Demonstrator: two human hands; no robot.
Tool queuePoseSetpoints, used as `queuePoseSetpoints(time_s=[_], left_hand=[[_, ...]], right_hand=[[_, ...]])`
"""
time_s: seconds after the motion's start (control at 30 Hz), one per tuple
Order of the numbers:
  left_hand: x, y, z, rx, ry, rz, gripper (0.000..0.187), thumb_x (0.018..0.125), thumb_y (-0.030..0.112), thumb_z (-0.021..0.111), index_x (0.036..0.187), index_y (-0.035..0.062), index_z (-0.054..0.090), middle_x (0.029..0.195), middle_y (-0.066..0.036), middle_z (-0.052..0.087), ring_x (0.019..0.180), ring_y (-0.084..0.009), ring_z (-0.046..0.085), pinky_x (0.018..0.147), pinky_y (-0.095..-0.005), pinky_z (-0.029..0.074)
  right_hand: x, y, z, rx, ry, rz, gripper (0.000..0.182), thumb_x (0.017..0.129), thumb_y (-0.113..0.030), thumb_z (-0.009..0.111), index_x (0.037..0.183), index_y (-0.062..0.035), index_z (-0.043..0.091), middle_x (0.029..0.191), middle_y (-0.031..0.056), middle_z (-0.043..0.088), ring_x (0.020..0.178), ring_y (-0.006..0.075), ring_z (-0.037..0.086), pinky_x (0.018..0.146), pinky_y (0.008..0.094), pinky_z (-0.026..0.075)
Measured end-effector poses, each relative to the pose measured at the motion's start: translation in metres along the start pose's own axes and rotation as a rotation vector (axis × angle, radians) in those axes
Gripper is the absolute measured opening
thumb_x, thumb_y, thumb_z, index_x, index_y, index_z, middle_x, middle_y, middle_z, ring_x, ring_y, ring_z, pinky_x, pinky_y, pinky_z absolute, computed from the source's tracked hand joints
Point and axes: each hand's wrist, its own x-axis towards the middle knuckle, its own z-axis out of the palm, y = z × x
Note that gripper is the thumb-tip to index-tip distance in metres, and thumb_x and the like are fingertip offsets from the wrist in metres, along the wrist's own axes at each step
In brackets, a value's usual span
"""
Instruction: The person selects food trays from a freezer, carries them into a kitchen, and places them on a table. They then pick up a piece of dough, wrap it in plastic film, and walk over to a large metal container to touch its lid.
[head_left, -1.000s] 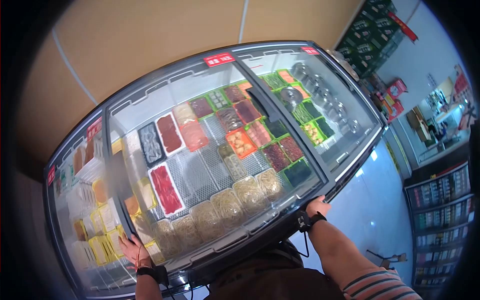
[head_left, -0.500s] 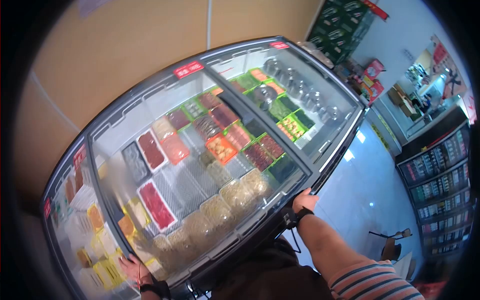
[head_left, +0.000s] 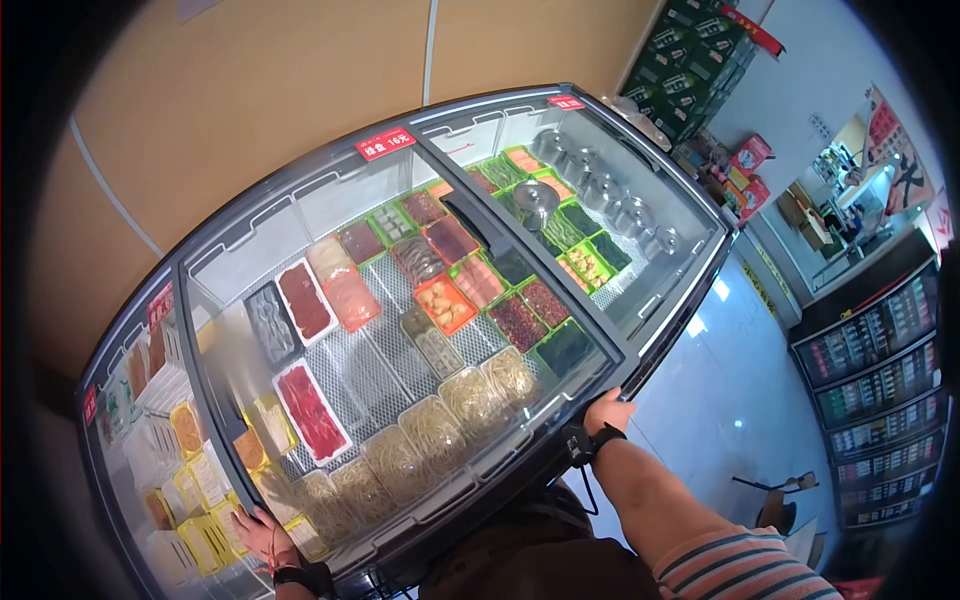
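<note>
Leftward in view, the glass-topped freezer had shifted from earlier, noodle-like packs inside along its front. The left hand, grip apart, touched the lid frame; the right hand touched the front rim, grip unclear.

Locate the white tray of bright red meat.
Head view, left of centre: the white tray lies inside the glass-topped case, between the dark-red meat tray behind and the noodle packs in front, with a yellow tray on its left.
</note>
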Motion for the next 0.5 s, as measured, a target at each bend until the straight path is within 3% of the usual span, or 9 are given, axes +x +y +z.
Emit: queuePoseSetpoints(time_s=[0.2,0.27,0.5], left_hand=[[0.002,-0.01,0.011,0.028,0.026,0.046,0.047,0.095,0.035,0.046,0.129,0.0035,0.05,0.133,-0.024,0.047,0.12,-0.0403,0.047,0.099,-0.047,0.039],[-0.002,0.008,-0.013,-0.033,-0.04,-0.015,0.046,0.094,0.034,0.049,0.126,0.0024,0.052,0.133,-0.025,0.047,0.119,-0.0415,0.047,0.099,-0.0469,0.04],[-0.003,0.012,-0.011,-0.02,-0.019,-0.076,0.047,0.093,0.039,0.048,0.129,0.0093,0.051,0.139,-0.018,0.043,0.125,-0.0363,0.044,0.1,-0.0483,0.037]], right_hand=[[0.013,0.012,0.013,-0.026,0.023,-0.069,0.053,0.095,-0.041,0.043,0.114,0.0078,0.044,0.106,0.0315,0.06,0.101,0.0452,0.058,0.088,0.0496,0.046],[0.024,0.017,0.024,-0.059,0.047,-0.026,0.054,0.094,-0.044,0.042,0.111,0.0076,0.045,0.105,0.0318,0.06,0.1,0.0458,0.059,0.088,0.0501,0.046],[0.031,0.019,0.022,-0.083,0.026,-0.086,0.062,0.093,-0.049,0.041,0.111,0.0103,0.045,0.106,0.0342,0.059,0.099,0.0477,0.059,0.087,0.0498,0.047]])
